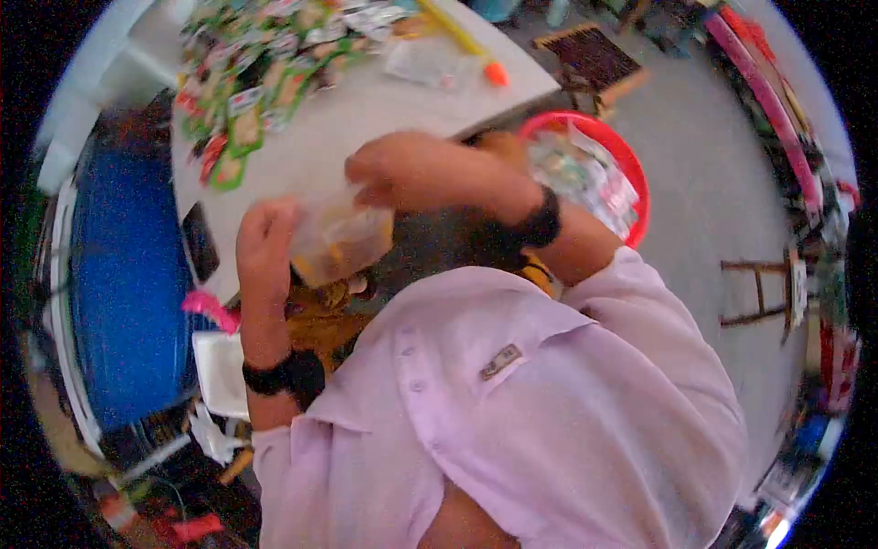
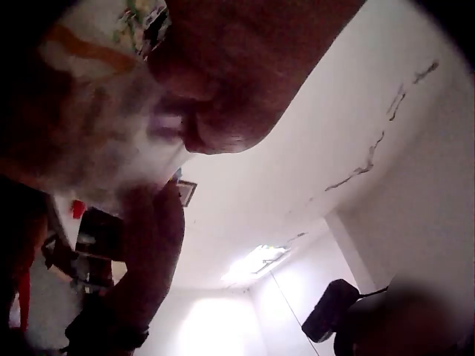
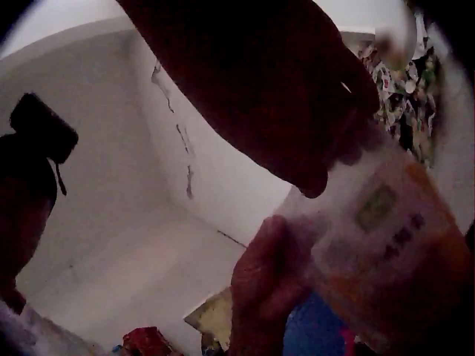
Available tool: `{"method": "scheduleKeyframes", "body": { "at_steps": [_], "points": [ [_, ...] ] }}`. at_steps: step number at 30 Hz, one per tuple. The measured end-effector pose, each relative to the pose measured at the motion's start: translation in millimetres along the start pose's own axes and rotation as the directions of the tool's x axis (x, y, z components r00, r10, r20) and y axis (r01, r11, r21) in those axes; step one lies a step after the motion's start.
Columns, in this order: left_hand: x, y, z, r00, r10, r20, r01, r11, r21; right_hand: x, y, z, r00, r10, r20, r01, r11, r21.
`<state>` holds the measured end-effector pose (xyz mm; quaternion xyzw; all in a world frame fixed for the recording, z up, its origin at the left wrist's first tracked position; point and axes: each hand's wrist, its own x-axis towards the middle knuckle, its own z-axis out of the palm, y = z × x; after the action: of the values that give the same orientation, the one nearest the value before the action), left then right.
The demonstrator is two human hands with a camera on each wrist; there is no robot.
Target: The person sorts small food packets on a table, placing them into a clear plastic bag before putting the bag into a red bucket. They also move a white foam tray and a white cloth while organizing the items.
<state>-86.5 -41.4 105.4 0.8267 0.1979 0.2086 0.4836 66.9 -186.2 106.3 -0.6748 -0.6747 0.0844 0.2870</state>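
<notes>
A clear plastic bag with orange-yellow print is held up between both hands, in front of the body and beside the table edge. My left hand grips its left side, thumb uppermost. At its upper right edge, my right hand has its fingers curled, blurred in the head view. The right wrist view shows the bag with a small printed picture and dark lettering, and the left thumb pressing its edge. Dark right fingers pinch the bag's top there. In the left wrist view the bag is blurred.
On the white table lies a heap of small green and red packets. A clear bag, a yellow stick with an orange end and a phone-like dark object lie there too. A red basin full of packets stands right.
</notes>
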Motion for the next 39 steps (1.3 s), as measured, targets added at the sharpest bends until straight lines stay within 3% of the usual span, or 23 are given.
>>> {"method": "scheduleKeyframes", "body": {
  "at_steps": [1,3,6,8,11,15,17,19,21,24,25,27,30,33,35,36,38,39],
  "points": [
    [-5,4,8,0.999,-0.006,0.049,0.009,0.998,-0.069,-2,-4,5,0.996,-0.039,0.086,0.046,0.997,-0.069],
    [-18,11,23,0.991,-0.024,0.132,0.050,0.980,-0.194,-14,-7,21,0.998,-0.038,0.046,0.040,0.999,-0.032],
    [-19,8,25,0.957,0.163,0.241,-0.109,0.969,-0.221,-25,-12,24,0.996,0.038,0.083,-0.037,0.999,-0.015],
    [-13,-11,23,0.964,0.106,0.242,-0.022,0.945,-0.326,-35,-16,11,0.984,0.113,0.137,-0.109,0.993,-0.037],
    [-2,-36,17,0.958,0.066,0.280,0.040,0.934,-0.355,-63,5,-1,0.989,0.130,0.072,-0.140,0.977,0.161],
    [6,-99,6,0.943,-0.107,0.314,0.210,0.925,-0.317,-117,27,-33,0.929,0.272,-0.250,-0.230,0.956,0.183],
    [1,-124,7,0.921,-0.252,0.297,0.333,0.905,-0.264,-148,36,-56,0.884,0.398,-0.246,-0.373,0.916,0.145],
    [-5,-153,4,0.873,-0.376,0.311,0.436,0.888,-0.149,-181,65,-64,0.799,0.559,-0.220,-0.431,0.788,0.439],
    [-10,-192,-1,0.809,-0.480,0.340,0.501,0.865,0.028,-217,93,-64,0.738,0.606,-0.297,-0.536,0.794,0.287],
    [-33,-241,1,0.774,-0.547,0.318,0.607,0.784,-0.129,-260,117,-63,0.500,0.836,-0.227,-0.706,0.545,0.452],
    [-41,-252,2,0.764,-0.566,0.310,0.629,0.761,-0.161,-268,116,-60,0.496,0.833,-0.246,-0.677,0.548,0.491],
    [-48,-294,-6,0.741,-0.588,0.324,0.624,0.782,-0.006,-281,113,-55,0.487,0.824,-0.287,-0.610,0.557,0.564],
    [-56,-299,-6,0.711,-0.650,0.268,0.668,0.743,0.032,-362,181,-33,0.259,0.925,-0.279,-0.851,0.356,0.387],
    [-57,-260,-3,0.746,-0.614,0.259,0.637,0.771,-0.007,-411,206,-20,0.180,0.904,-0.388,-0.930,0.285,0.233],
    [-59,-242,1,0.798,-0.546,0.257,0.576,0.815,-0.058,-434,217,-11,0.047,0.859,-0.509,-0.997,0.070,0.026],
    [-58,-253,2,0.761,-0.603,0.240,0.627,0.778,-0.034,-442,221,-3,-0.004,0.819,-0.574,-0.996,-0.052,-0.067],
    [-57,-283,0,0.676,-0.711,0.196,0.723,0.690,0.008,-456,227,30,-0.048,0.837,-0.545,-0.994,-0.092,-0.052],
    [-58,-283,0,0.690,-0.690,0.220,0.702,0.711,0.029,-459,223,41,-0.067,0.846,-0.530,-0.993,-0.109,-0.047]
  ]
}}
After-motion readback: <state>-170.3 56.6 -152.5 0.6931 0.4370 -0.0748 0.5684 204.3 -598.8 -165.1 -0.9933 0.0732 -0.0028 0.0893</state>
